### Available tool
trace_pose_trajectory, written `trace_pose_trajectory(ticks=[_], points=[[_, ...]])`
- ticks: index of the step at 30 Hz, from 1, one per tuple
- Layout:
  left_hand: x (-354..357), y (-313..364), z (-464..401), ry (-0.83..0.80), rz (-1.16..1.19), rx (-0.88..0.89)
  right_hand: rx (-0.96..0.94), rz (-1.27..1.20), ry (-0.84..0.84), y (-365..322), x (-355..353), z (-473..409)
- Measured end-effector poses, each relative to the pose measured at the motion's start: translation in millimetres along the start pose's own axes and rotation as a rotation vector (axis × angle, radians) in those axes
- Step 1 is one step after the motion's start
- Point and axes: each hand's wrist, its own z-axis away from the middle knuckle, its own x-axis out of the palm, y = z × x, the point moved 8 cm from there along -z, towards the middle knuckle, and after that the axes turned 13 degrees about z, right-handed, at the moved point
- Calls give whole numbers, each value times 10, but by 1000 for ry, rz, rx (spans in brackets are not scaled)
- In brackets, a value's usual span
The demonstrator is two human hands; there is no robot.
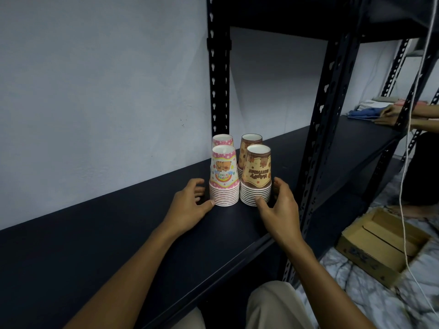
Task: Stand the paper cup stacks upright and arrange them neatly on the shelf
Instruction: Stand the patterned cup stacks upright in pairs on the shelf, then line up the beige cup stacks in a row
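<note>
You face a dark shelf [118, 233] held by a black perforated metal rack [325, 129], with a pale wall [95, 91] behind it. On the floor to your right lies an open cardboard box [380, 245], and a white cord [403, 186] hangs down past it. Further along the rack, another person's hands [389, 116] rest by folded cloths [365, 112].

Four paper cup stacks stand mouth-down on the shelf in a tight two-by-two block near the wall. The front pink stack [224, 178] sits just beside the front brown stack [257, 178] — a narrow gap shows between them. Behind each stands its twin: the rear pink stack [222, 139] and the rear brown stack [251, 140], mostly hidden by the front pair.

Your left hand [190, 203] lies on the shelf at the pink side, fingers loosely spread, thumb tip touching the lowest rims of the front pink stack. Your right hand [278, 207] cups the brown side — thumb against the front rims, fingers curving round the far side of the front brown stack's base, in a light hold rather than a squeeze.
</note>
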Motion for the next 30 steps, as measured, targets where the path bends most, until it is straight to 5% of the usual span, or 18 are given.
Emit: trace_pose_trajectory(ticks=[11, 20, 30], points=[[-125, 9, 466, -15, -399, -11, -68, 239, -183, -224, 99, 520], [-517, 130, 1238, 42, -556, -40, -439, 462, -405, -818, 448, 946], [-1486, 42, 2332, 326, -708, -192, -806, 464, -700, -1756, 1077, 1478]])
